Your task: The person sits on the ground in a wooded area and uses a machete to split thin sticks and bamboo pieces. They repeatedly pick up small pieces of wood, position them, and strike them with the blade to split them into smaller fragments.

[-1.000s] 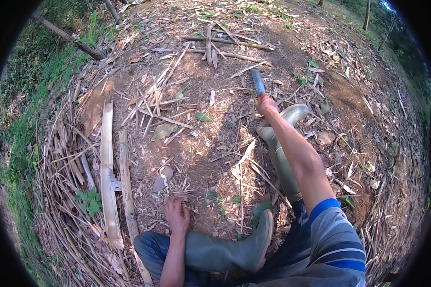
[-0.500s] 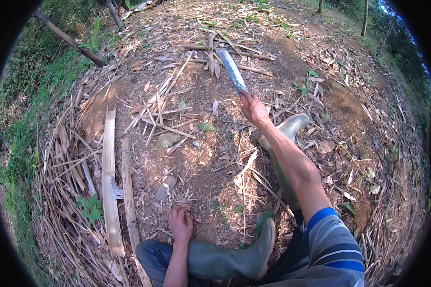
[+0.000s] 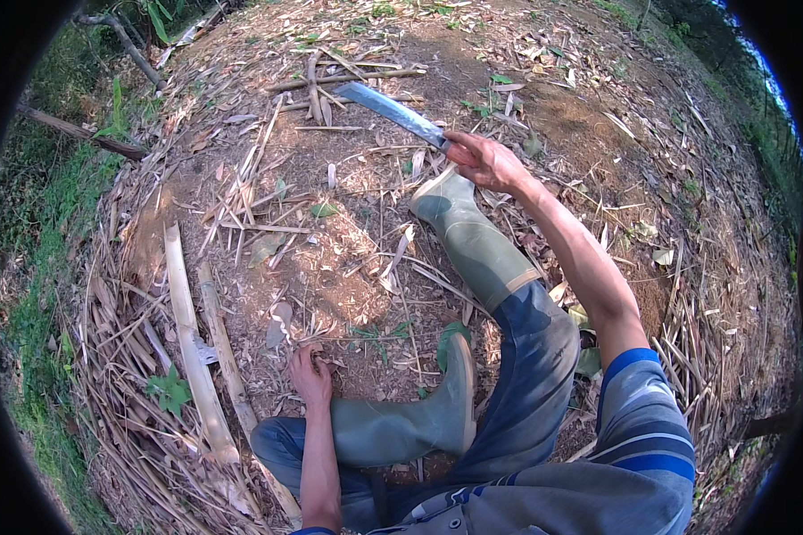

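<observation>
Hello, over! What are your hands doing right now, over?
Right hand gripping machete, blade raised over the ground. Left hand down on dirt beside green boot. Split bamboo lying left, untouched.

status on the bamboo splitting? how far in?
Done: two long split bamboo slats lie at the person's left, with trimmings and dry strips scattered over the dirt. In hand: the right hand holds a machete raised above the outstretched boot; the left hand rests on the ground, holding no piece. Left: hard to tell.
</observation>
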The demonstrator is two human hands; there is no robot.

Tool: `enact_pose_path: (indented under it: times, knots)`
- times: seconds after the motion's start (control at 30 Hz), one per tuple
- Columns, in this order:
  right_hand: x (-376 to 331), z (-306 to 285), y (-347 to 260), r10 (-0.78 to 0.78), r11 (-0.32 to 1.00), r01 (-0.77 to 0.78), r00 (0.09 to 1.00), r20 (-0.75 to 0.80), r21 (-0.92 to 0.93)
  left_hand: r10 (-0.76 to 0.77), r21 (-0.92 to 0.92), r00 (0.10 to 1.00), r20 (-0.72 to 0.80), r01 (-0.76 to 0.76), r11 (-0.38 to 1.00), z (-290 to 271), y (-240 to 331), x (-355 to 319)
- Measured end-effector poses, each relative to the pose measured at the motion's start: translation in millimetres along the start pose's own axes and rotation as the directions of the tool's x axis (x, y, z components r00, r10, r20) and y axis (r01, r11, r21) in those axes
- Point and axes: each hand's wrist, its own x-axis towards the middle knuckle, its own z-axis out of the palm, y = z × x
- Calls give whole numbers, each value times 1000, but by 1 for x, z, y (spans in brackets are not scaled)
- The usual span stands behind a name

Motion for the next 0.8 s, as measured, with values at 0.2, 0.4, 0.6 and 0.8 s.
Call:
enact_pose_path:
  times: [0.2,0.4,0.6,0.8]
  knots:
    - [-170,-66,49,500,859,-512,839,-215,-4,45,-328,988,151,7,945,0,71,9]
    - [-358,-59,51,815,535,-839,544,-198,-103,65,-6,904,424,-69,998,56,147,-14]
    - [-452,-22,0,814,450,-874,485,-318,-182,-10,-59,911,412,37,998,87,98,-13]
    - [-480,14,-42,792,447,-847,524,-312,-288,41,-585,973,228,103,805,77,80,22]
